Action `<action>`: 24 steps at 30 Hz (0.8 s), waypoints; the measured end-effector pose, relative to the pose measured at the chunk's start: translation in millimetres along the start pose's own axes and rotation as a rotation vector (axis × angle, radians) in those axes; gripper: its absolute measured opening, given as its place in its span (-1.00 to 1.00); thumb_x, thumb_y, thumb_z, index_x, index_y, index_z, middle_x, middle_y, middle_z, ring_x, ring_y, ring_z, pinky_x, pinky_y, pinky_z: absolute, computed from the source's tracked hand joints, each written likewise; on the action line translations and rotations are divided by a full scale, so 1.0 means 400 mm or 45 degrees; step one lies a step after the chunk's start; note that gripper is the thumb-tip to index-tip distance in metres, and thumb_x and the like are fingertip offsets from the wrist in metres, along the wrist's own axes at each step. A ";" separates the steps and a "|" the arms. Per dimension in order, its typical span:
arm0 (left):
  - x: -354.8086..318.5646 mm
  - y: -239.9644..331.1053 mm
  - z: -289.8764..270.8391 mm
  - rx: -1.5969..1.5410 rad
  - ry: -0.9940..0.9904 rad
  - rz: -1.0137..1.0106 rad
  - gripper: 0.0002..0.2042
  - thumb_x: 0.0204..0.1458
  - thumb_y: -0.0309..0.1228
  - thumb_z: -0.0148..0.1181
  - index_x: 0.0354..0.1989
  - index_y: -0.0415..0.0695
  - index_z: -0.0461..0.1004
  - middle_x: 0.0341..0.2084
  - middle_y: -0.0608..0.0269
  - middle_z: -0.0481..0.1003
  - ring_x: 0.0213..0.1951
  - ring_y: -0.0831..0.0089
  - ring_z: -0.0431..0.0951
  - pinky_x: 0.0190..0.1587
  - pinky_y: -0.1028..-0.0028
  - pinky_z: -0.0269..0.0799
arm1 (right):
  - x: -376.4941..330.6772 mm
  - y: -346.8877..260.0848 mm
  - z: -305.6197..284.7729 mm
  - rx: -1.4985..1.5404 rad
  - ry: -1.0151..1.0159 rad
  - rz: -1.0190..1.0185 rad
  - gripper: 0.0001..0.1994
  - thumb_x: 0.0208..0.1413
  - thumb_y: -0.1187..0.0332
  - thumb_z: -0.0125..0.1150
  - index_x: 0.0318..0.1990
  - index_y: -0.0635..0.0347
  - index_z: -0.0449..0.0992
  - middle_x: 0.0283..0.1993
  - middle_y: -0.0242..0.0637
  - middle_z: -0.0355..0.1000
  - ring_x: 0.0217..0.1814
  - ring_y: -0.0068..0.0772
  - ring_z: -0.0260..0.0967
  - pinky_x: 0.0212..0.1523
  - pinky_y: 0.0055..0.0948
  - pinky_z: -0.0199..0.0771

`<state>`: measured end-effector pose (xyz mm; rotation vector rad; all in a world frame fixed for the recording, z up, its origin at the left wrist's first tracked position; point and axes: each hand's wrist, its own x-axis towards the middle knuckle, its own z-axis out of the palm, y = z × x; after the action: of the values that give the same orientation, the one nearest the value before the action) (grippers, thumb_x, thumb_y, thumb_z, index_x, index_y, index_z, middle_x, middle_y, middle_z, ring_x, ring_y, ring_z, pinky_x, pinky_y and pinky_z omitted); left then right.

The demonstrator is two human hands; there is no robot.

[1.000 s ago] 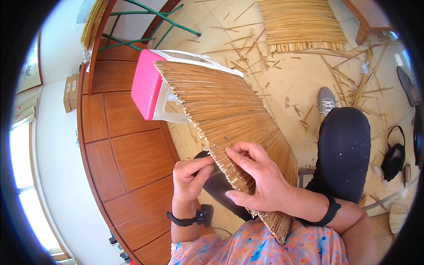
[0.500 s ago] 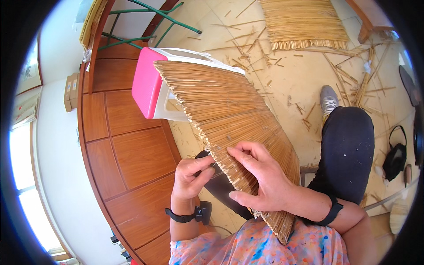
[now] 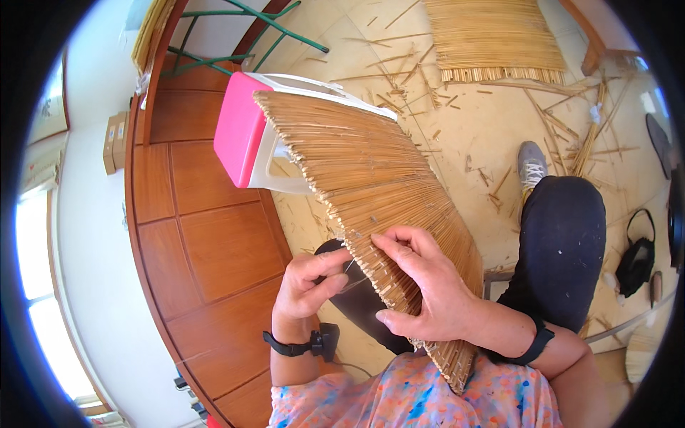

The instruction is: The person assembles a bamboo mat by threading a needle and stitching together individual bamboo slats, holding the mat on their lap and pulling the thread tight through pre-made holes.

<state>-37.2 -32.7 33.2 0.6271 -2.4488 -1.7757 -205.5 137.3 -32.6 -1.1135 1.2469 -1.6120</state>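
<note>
A mat of bound straw stalks [image 3: 378, 164] slants across my lap, its far end against a pink-and-white stool. Cut stalk ends line its left edge. My right hand [image 3: 428, 285] grips the mat near that edge, thumb apart from the fingers and fingertips pressing on the top face. Just left of the edge, my left hand [image 3: 310, 282] is closed in a pinch with the index fingertip at the stalk ends. A fine, thread-like or needle-like glint [image 3: 349, 265] shows at its fingertips; I cannot make out which it is.
The pink-and-white plastic stool [image 3: 239, 132] lies tipped beyond the mat. A wooden panelled cabinet [image 3: 221, 250] runs along the left. Another straw mat [image 3: 496, 39] lies on the floor ahead, with loose stalks [image 3: 592, 135] scattered around. A black bag-like thing [image 3: 637, 264] lies at right.
My left index finger has shifted slightly up and to the right against the stalk ends. The right hand keeps its grip, and the view has tilted a little.
</note>
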 end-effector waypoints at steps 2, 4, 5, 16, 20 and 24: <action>0.007 0.015 -0.002 -0.040 -0.025 0.004 -0.58 -0.02 -0.73 0.10 0.09 -0.33 0.45 -0.72 0.35 0.28 -0.65 0.56 0.25 -0.55 0.50 0.14 | 0.001 -0.003 0.002 0.012 0.035 -0.002 -0.20 -0.22 0.27 0.41 0.23 0.42 0.23 0.15 0.04 0.17 0.19 0.03 0.18 0.23 -0.18 0.23; 0.017 0.013 0.003 -0.039 -0.068 0.053 -0.54 0.00 -0.70 0.10 0.16 -0.34 0.39 -0.73 0.38 0.16 -0.65 0.56 0.14 -0.55 0.47 0.08 | 0.002 -0.010 -0.014 -0.028 -0.012 -0.002 -0.19 -0.22 0.28 0.41 0.26 0.40 0.23 0.17 0.05 0.16 0.22 0.02 0.17 0.25 -0.22 0.22; 0.030 0.019 0.006 -0.018 -0.097 0.023 -0.54 0.02 -0.68 0.10 0.17 -0.32 0.39 -0.73 0.39 0.16 -0.65 0.57 0.14 -0.55 0.47 0.09 | 0.003 -0.014 -0.027 -0.049 0.000 0.016 -0.19 -0.22 0.29 0.40 0.26 0.40 0.22 0.18 0.05 0.15 0.24 0.01 0.17 0.26 -0.24 0.19; 0.154 0.017 0.107 -0.162 -0.028 0.101 -0.60 0.10 -0.54 0.08 0.16 -0.18 0.44 -0.73 0.39 0.15 -0.64 0.61 0.09 -0.56 0.50 0.07 | -0.012 -0.028 -0.124 0.155 0.132 0.299 -0.10 -0.15 0.04 0.24 0.33 0.45 0.15 0.27 -0.12 0.09 0.37 -0.22 0.06 0.35 -0.28 0.05; 0.186 0.008 0.125 -0.103 -0.020 0.210 -0.59 0.04 -0.53 0.09 0.13 -0.20 0.45 -0.62 0.14 0.42 -0.57 0.55 0.35 -0.43 0.50 0.33 | -0.020 -0.033 -0.138 0.186 0.263 0.429 -0.03 -0.19 -0.09 0.24 0.32 0.46 0.16 0.23 -0.16 0.15 0.32 -0.29 0.15 0.32 -0.32 0.13; 0.196 0.000 0.131 -0.151 -0.035 0.255 -0.59 0.06 -0.50 0.08 0.13 -0.21 0.44 -0.50 0.02 0.51 -0.45 0.49 0.49 -0.30 0.46 0.42 | -0.024 -0.012 -0.139 0.322 0.359 0.332 -0.15 -0.14 0.05 0.30 0.25 0.43 0.14 -0.06 -0.16 0.38 -0.07 -0.35 0.43 -0.04 -0.43 0.49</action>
<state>-123.6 -13.3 0.6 0.3363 -2.3075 -1.8431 -256.1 162.8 -36.7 -0.5570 1.2629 -1.7051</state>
